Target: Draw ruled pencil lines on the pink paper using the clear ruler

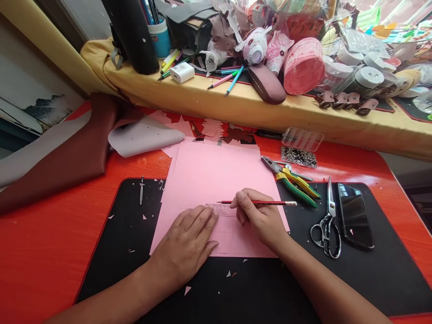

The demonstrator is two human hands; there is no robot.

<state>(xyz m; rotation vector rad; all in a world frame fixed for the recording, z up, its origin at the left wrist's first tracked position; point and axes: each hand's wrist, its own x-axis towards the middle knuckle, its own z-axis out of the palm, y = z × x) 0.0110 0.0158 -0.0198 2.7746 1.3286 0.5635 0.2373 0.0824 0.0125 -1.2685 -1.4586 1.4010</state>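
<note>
A sheet of pink paper (pixel 216 171) lies on the black mat (pixel 236 297), with thin pencil lines drawn on its lower half. My left hand (pixel 189 238) rests flat, fingers stretched out, over the left part of a clear ruler (pixel 221 207) and the paper. In my right hand (pixel 258 213) a red and black pencil (pixel 270 203) is pinched, held nearly level with its tip pointing left, just above the ruler's upper edge. The ruler's left end is hidden under my left fingers.
Right of the paper lie pliers (pixel 297 182), scissors (pixel 327 225) and a phone (pixel 356 216). Behind them is an open clear box (pixel 299 155) of small metal parts. Brown leather-like material (pixel 87 153) is at the left. A crowded ledge (pixel 202 96) runs along the back.
</note>
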